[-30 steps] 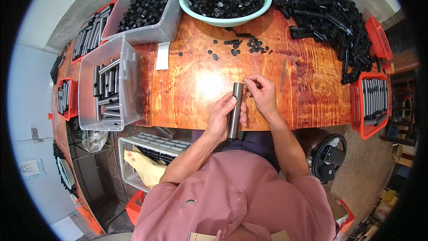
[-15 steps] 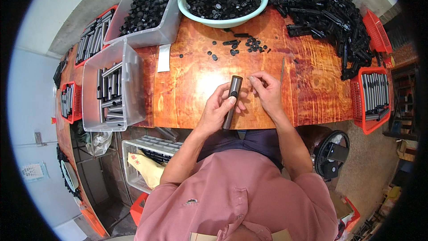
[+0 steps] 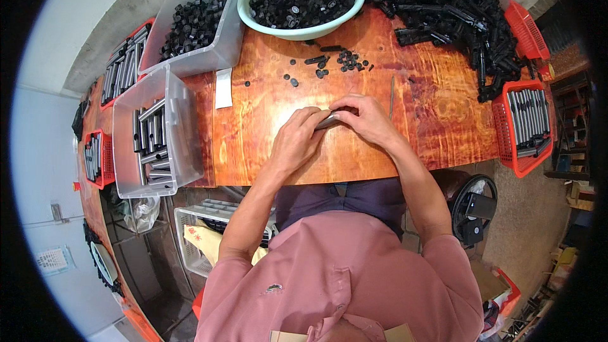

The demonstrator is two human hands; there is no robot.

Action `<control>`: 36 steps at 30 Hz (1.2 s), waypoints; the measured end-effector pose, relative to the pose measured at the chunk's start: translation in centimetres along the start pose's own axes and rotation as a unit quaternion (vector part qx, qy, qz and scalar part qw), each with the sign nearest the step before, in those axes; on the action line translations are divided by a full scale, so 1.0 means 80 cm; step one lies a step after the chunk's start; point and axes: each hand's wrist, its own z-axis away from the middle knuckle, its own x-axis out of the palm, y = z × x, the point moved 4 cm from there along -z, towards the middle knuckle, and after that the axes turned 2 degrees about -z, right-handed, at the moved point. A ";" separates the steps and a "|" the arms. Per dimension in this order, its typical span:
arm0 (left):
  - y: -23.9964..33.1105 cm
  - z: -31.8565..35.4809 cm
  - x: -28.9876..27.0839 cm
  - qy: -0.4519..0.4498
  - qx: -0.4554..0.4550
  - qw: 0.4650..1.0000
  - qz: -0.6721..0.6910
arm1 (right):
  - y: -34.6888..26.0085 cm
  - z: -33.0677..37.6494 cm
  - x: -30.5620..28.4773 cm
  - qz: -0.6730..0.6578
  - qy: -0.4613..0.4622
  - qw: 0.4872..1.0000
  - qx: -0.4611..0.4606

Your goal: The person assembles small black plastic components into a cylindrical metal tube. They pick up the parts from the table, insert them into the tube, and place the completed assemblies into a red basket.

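A dark grey metal tube (image 3: pixel 327 123) lies between my two hands over the table, mostly covered by fingers. My left hand (image 3: pixel 294 142) is wrapped round it from the left. At its right end my right hand (image 3: pixel 369 121) is closed, thumb and fingers against the tube. Whether a small part is also pinched there is hidden. Beyond the hands, several small black plugs (image 3: pixel 348 61) lie scattered on the wooden table (image 3: pixel 266 88). A thin metal rod (image 3: pixel 392 96) rests just past my right hand.
At the far side stand a pale green basin (image 3: pixel 303 33) of black caps and a heap of black plastic parts (image 3: pixel 443 9). Clear bins (image 3: pixel 190 152) and red baskets (image 3: pixel 101 177) with tubes line the left; another red basket (image 3: pixel 529 168) of tubes sits right. A white strip (image 3: pixel 223 88) lies near the bins.
My right hand has come left onto the tube, which was upright in my left hand and is now tilted over sideways. My left hand has turned over it. The whole view has shifted slightly.
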 end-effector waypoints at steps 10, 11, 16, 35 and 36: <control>0.006 0.002 -0.003 -0.011 -0.008 1.000 -0.007 | 0.009 0.005 0.001 0.001 0.001 0.998 -0.067; 0.006 0.002 -0.003 -0.014 -0.009 1.000 -0.006 | 0.010 0.006 0.001 -0.004 0.001 0.998 -0.066; 0.008 -0.002 -0.001 -0.013 -0.032 0.999 -0.011 | 0.007 -0.002 -0.002 0.006 -0.017 1.000 0.020; 0.008 -0.005 0.006 0.005 -0.028 1.000 -0.006 | -0.008 -0.049 0.048 0.317 0.212 0.911 -0.154; 0.008 -0.004 0.006 0.001 -0.034 0.999 -0.002 | -0.007 -0.049 0.049 0.326 0.214 0.909 -0.151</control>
